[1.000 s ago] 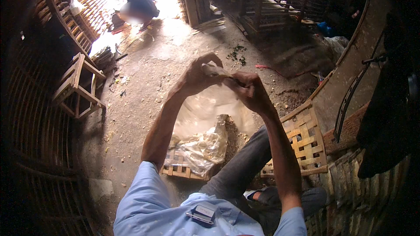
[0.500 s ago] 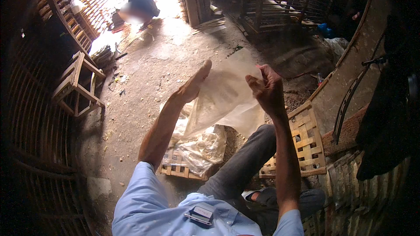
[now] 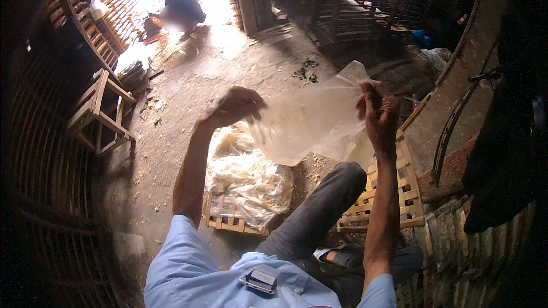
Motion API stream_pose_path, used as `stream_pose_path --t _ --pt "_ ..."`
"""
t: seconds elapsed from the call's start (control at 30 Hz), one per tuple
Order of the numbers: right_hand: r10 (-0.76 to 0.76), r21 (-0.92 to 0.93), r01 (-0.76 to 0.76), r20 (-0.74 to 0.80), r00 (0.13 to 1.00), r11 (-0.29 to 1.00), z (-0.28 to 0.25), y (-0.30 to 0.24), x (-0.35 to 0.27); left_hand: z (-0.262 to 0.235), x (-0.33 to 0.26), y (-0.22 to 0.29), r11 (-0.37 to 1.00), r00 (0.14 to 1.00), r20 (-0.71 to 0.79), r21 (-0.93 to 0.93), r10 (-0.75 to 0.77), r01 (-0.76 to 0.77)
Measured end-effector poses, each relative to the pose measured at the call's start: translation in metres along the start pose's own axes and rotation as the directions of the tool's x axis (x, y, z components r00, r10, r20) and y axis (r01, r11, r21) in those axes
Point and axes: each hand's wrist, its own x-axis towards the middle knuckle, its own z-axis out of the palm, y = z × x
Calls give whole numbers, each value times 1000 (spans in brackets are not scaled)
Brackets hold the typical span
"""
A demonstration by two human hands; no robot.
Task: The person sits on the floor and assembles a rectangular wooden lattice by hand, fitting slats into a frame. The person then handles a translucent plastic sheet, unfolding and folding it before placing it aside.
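A thin, cloudy clear plastic sheet [image 3: 311, 122] is stretched between my two hands above the floor, its lower edge hanging in folds. Whether it is a single sheet or a flattened bag I cannot tell. My right hand [image 3: 379, 108] pinches its upper right corner, with the fingers curled in. At the sheet's left edge, my left hand [image 3: 237, 105] is bent over with its fingers closed on the plastic, slightly blurred. Below and to the left sits a woven slatted basket [image 3: 234, 222], covered by crumpled clear plastic [image 3: 257, 185] with pale contents showing through.
Another woven slatted basket [image 3: 408, 194] stands right of my knee. A wooden stool [image 3: 100, 114] is at the left. Far off, a person [image 3: 182, 8] crouches by the bright opening. A wooden post [image 3: 255, 0] and slatted partition [image 3: 371, 5] stand at the back.
My left hand has gone from flat and upright to bent over and closed on the sheet's edge. My right hand has moved right, and the sheet is spread wider.
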Motion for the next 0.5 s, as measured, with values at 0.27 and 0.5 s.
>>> stream_pose_path --t 0.27,0.5 --pt "-80 69 71 132 988 995 21 1 -2 40 27 7 963 1000 0 271 -6 6" --pt "63 163 -61 -9 998 985 -10 11 -4 7 14 -14 627 920 -345 -679 185 -381"
